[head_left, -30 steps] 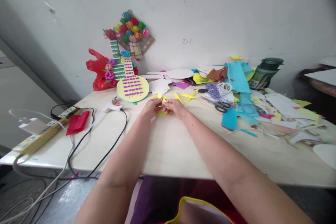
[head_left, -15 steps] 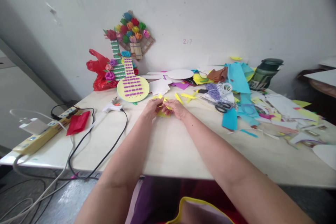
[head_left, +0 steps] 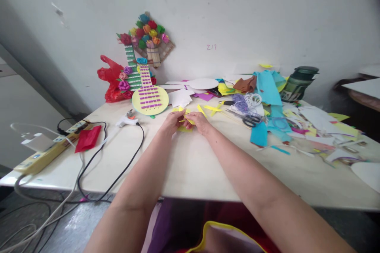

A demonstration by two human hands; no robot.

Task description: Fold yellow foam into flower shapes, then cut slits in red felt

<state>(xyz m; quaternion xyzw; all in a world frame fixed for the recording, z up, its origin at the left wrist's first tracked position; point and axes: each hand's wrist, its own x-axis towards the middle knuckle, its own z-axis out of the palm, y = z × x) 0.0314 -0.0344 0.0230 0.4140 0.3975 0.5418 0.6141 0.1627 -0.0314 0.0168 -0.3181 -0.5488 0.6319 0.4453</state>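
My left hand [head_left: 172, 121] and my right hand [head_left: 199, 122] meet over the middle of the table, fingers pinched together on a small piece of yellow paper [head_left: 187, 117]. Part of that piece is covered by the fingers, so its shape cannot be made out. More yellow paper [head_left: 184, 129] shows below and behind the hands on the tabletop. Just right of my right hand lie cut yellow paper strips [head_left: 212, 108]. To the left stands a paper guitar [head_left: 150, 100] with a pale yellow round body and purple bars, leaning upright.
A white glue gun [head_left: 127, 121] with a black cord lies left, near a red packet [head_left: 88, 139] and a power strip [head_left: 44, 158]. Scissors [head_left: 251, 120], yarn [head_left: 241, 103], blue paper [head_left: 259, 134] and paper scraps cover the right side. A dark green bottle [head_left: 299, 84] stands behind them.
Almost nothing differs. Both hands stay in the same place, pinching the yellow paper, with only a slight shift of the view.
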